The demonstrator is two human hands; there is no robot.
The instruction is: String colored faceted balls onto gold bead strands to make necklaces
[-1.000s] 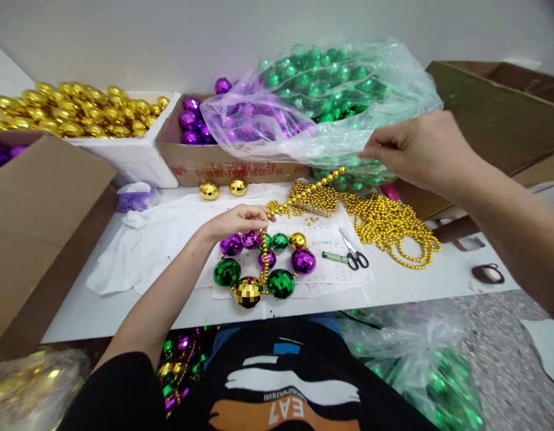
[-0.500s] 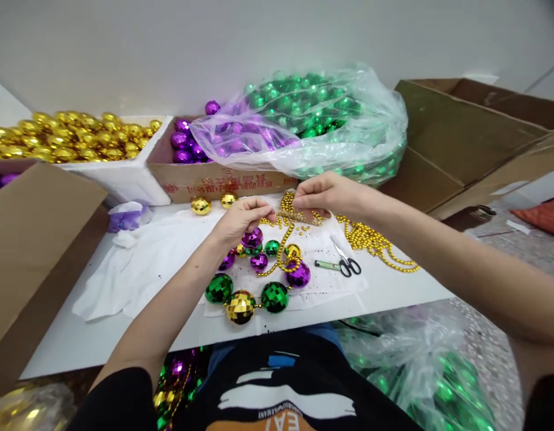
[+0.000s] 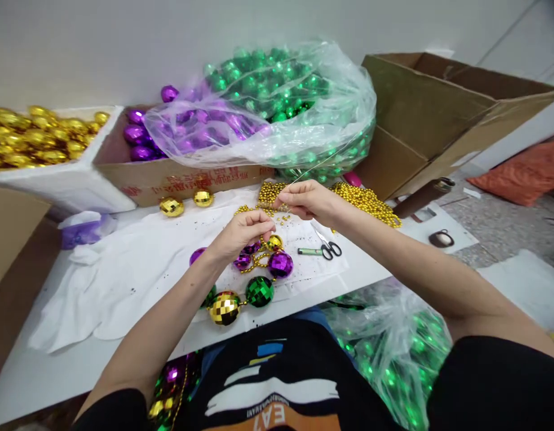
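My left hand [image 3: 250, 230] is closed in a pinch above the bead necklace; what its fingertips hold is too small to make out. Beside it, to the right, my right hand [image 3: 303, 200] pinches a thin clear thread [image 3: 319, 163] that sticks up past the fingers. Below my hands lies a necklace with a large gold faceted ball [image 3: 225, 307], a green ball [image 3: 259, 291] and a purple ball [image 3: 280, 264]. A string of small gold beads [image 3: 260, 259] curls inside it. My left forearm covers part of the necklace.
Scissors [image 3: 329, 248] and a green-handled cutter [image 3: 309, 252] lie right of the necklace. Piled gold bead strings [image 3: 366, 203] sit behind. Two loose gold balls [image 3: 171, 207] rest near the carton [image 3: 191, 179] of purple balls. An open cardboard box [image 3: 411, 114] stands at right.
The view has swung right. The thread now shows rising from my right hand. The gold bead string that hung near my hands now lies lower, among the balls.
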